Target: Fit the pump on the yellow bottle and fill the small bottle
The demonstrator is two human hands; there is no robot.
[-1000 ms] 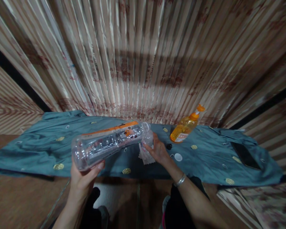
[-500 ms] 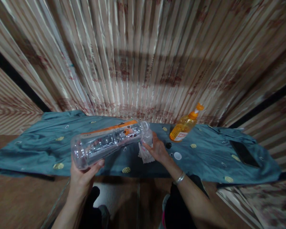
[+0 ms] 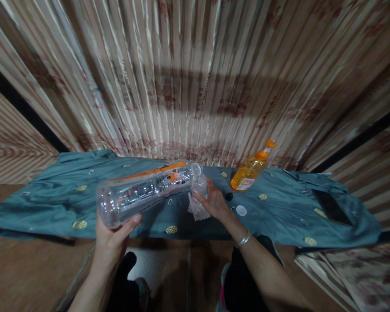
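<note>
A large clear plastic bottle [image 3: 146, 190] with an orange-edged label lies tilted across my left hand [image 3: 113, 236], which grips its base end. Its open neck points right, at the mouth of a small clear bottle [image 3: 200, 184]. My right hand [image 3: 214, 201] is closed around that small bottle, its thumb toward the left. Just below the small bottle, a crumpled pale wrapper or tissue [image 3: 199, 211] is in view. Whether the two bottle mouths touch is too small to tell.
On the teal cloth [image 3: 149, 229] an orange pump bottle [image 3: 248, 173] stands at the right, with a black cap [image 3: 229, 196] and a white disc [image 3: 241, 210] nearer. A dark phone [image 3: 332, 207] lies farther right. Striped curtain [image 3: 188, 86] hangs behind.
Both hands keep their holds and their places nearly unchanged. The whole view has shifted very slightly.
</note>
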